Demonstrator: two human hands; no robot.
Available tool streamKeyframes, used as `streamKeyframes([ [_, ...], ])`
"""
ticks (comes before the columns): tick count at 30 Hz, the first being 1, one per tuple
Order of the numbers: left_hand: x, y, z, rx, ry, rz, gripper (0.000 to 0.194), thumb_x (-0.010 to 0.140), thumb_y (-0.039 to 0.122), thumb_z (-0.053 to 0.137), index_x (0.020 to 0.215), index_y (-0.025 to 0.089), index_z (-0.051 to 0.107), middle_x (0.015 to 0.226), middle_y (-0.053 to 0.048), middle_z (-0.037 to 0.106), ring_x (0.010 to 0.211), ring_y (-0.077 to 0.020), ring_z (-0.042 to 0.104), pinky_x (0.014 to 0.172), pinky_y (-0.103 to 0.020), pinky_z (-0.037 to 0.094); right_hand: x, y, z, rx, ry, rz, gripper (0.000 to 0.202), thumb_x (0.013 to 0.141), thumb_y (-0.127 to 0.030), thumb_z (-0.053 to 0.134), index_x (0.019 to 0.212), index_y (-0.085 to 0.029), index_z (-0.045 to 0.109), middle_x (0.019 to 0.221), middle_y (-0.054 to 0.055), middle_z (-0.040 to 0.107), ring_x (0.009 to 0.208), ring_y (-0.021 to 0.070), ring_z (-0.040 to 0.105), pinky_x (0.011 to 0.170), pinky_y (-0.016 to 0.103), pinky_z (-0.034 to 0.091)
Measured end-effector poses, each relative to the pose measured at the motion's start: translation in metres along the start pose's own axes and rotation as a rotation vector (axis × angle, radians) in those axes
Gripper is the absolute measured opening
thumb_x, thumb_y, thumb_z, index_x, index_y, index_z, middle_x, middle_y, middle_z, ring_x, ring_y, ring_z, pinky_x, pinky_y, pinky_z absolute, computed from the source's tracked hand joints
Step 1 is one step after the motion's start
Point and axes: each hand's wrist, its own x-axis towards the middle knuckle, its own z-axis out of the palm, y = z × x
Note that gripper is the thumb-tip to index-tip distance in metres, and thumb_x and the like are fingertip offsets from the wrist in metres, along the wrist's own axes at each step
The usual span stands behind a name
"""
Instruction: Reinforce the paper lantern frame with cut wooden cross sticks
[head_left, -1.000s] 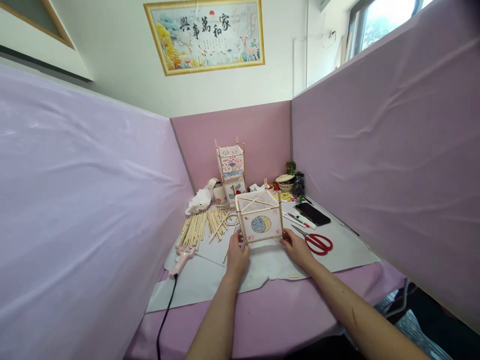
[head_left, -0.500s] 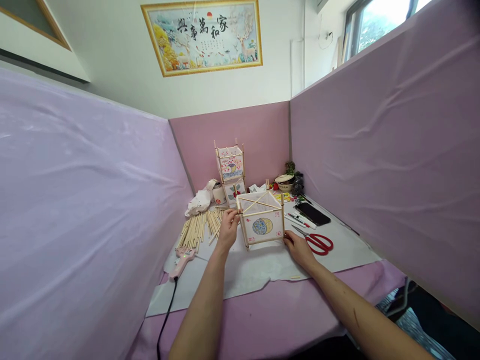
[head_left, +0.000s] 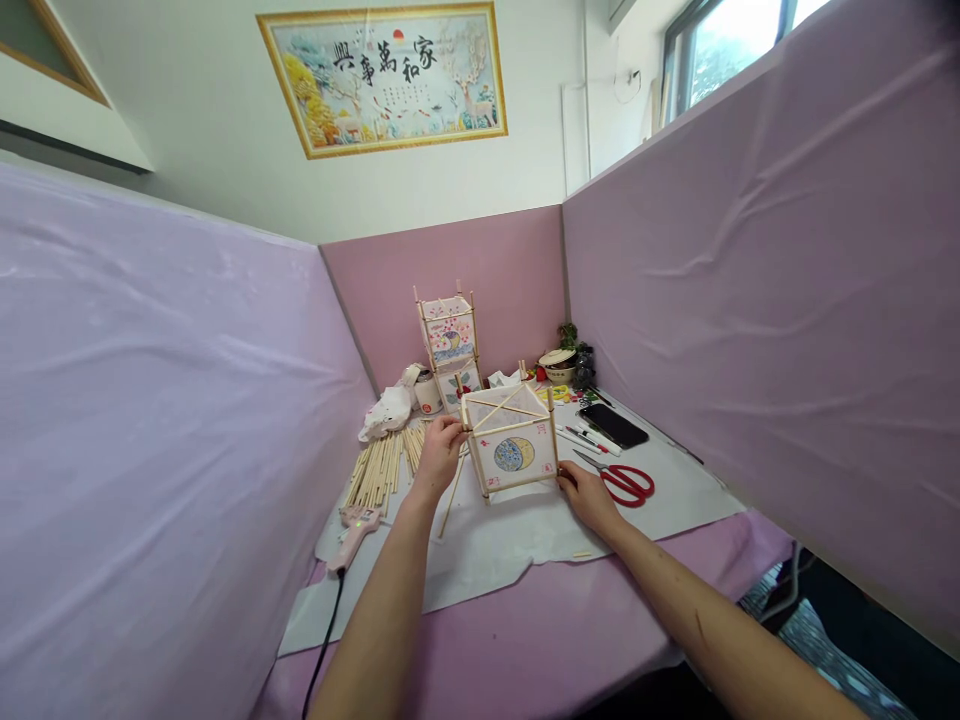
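Between my hands is a paper lantern [head_left: 514, 455] with a frame of thin wooden sticks, tilted slightly. Its front panel carries a round blue and yellow drawing with small red marks in the corners, and crossed sticks span its top. My left hand [head_left: 441, 452] pinches the upper left of the frame. Down at the lower right corner, my right hand [head_left: 588, 494] has its fingers closed on the frame. Behind it stands a taller stick-and-paper lantern [head_left: 452, 335] with pink blossoms painted on it.
Loose wooden sticks [head_left: 375, 472] lie on the left, near a pink glue gun [head_left: 355, 540] with a black cord. Red-handled scissors [head_left: 628, 484], a black phone [head_left: 615, 425] and several pens [head_left: 589, 438] lie on the right. Purple-covered partitions [head_left: 720, 270] enclose the table.
The whole view has shifted, so everything sits slightly further left. Both hands still hold the lantern. A loose stick now shows between my left forearm and the lantern.
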Motion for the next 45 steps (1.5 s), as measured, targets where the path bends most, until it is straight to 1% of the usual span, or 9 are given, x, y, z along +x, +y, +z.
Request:
streamKeyframes([
  [7, -0.010, -0.004, 0.011, -0.146, -0.025, -0.093, 0.027, 0.080, 0.036, 0.062, 0.104, 0.022, 0.063, 0.107, -0.009, 0.056, 0.099, -0.0228, 0.051, 0.076, -0.033, 0.048, -0.002, -0.006, -0.005, 0.027, -0.037, -0.017, 0.027, 0.084, -0.024, 0.046, 0.102, -0.020, 0.066, 0.097, 0.005, 0.070, 0.087, 0.0208, 0.063, 0.078, 0.030, 0.045],
  [15, -0.007, -0.006, 0.012, -0.712, -0.070, -0.305, 0.042, 0.078, 0.039, 0.065, 0.116, 0.022, 0.055, 0.106, -0.006, 0.061, 0.096, -0.0203, 0.057, 0.078, -0.030, 0.047, -0.019, -0.037, -0.027, -0.022, -0.358, -0.318, 0.021, 0.088, -0.028, 0.051, 0.093, -0.021, 0.070, 0.087, 0.005, 0.072, 0.079, 0.0183, 0.064, 0.071, 0.027, 0.045],
  [17, -0.005, -0.001, 0.015, -0.857, -0.090, -0.329, 0.040, 0.079, 0.036, 0.064, 0.116, 0.022, 0.055, 0.111, -0.006, 0.061, 0.099, -0.0198, 0.057, 0.080, -0.030, 0.047, -0.018, -0.048, -0.042, -0.056, -0.295, -0.408, 0.022, 0.090, -0.028, 0.050, 0.087, -0.020, 0.070, 0.078, 0.005, 0.071, 0.071, 0.0165, 0.063, 0.066, 0.026, 0.043],
  [20, -0.003, 0.010, 0.023, -0.839, -0.082, -0.375, 0.033, 0.081, 0.037, 0.061, 0.109, 0.022, 0.058, 0.111, -0.006, 0.062, 0.100, -0.0196, 0.058, 0.081, -0.030, 0.046, -0.008, -0.075, -0.071, -0.068, -0.010, -0.523, 0.022, 0.089, -0.024, 0.053, 0.071, -0.018, 0.065, 0.062, 0.002, 0.064, 0.057, 0.0135, 0.057, 0.060, 0.025, 0.040],
  [23, -0.002, 0.022, 0.032, -0.572, 0.019, -0.357, 0.028, 0.082, 0.040, 0.059, 0.102, 0.020, 0.061, 0.101, -0.006, 0.065, 0.091, -0.0200, 0.060, 0.077, -0.030, 0.045, 0.017, -0.110, -0.097, -0.062, 0.250, -0.583, 0.018, 0.088, -0.023, 0.055, 0.073, -0.018, 0.064, 0.065, 0.002, 0.064, 0.062, 0.0140, 0.057, 0.064, 0.025, 0.041],
  [25, -0.001, 0.030, 0.036, -0.335, 0.123, -0.325, 0.023, 0.084, 0.037, 0.056, 0.095, 0.019, 0.064, 0.092, -0.006, 0.067, 0.085, -0.0207, 0.060, 0.075, -0.030, 0.044, 0.040, -0.131, -0.103, -0.101, 0.242, -0.551, 0.018, 0.089, -0.024, 0.053, 0.077, -0.018, 0.064, 0.068, 0.002, 0.064, 0.063, 0.0135, 0.057, 0.064, 0.024, 0.041],
  [33, 0.008, 0.037, 0.036, -0.043, 0.178, -0.372, 0.022, 0.085, 0.026, 0.050, 0.090, 0.017, 0.070, 0.084, -0.009, 0.069, 0.083, -0.0246, 0.060, 0.071, -0.032, 0.039, 0.120, -0.166, -0.045, -0.542, -0.459, -0.470, 0.015, 0.083, -0.024, 0.061, 0.092, -0.018, 0.071, 0.090, 0.006, 0.072, 0.080, 0.0173, 0.062, 0.065, 0.023, 0.037],
  [38, 0.012, 0.028, 0.035, -0.141, 0.163, -0.398, 0.020, 0.083, 0.028, 0.053, 0.080, 0.018, 0.070, 0.075, -0.004, 0.066, 0.076, -0.0207, 0.057, 0.068, -0.029, 0.038, 0.125, -0.165, -0.019, -0.578, -0.471, -0.438, 0.016, 0.082, -0.019, 0.056, 0.081, -0.015, 0.072, 0.078, 0.009, 0.071, 0.071, 0.0181, 0.060, 0.056, 0.024, 0.030],
  [45, 0.014, 0.012, 0.037, -0.470, 0.098, -0.467, 0.025, 0.076, 0.043, 0.061, 0.076, 0.018, 0.065, 0.070, -0.001, 0.060, 0.069, -0.0158, 0.054, 0.062, -0.026, 0.043, 0.127, -0.155, -0.015, -0.486, -0.429, -0.379, 0.018, 0.084, -0.020, 0.053, 0.084, -0.015, 0.070, 0.078, 0.007, 0.070, 0.068, 0.0149, 0.057, 0.056, 0.023, 0.030],
])
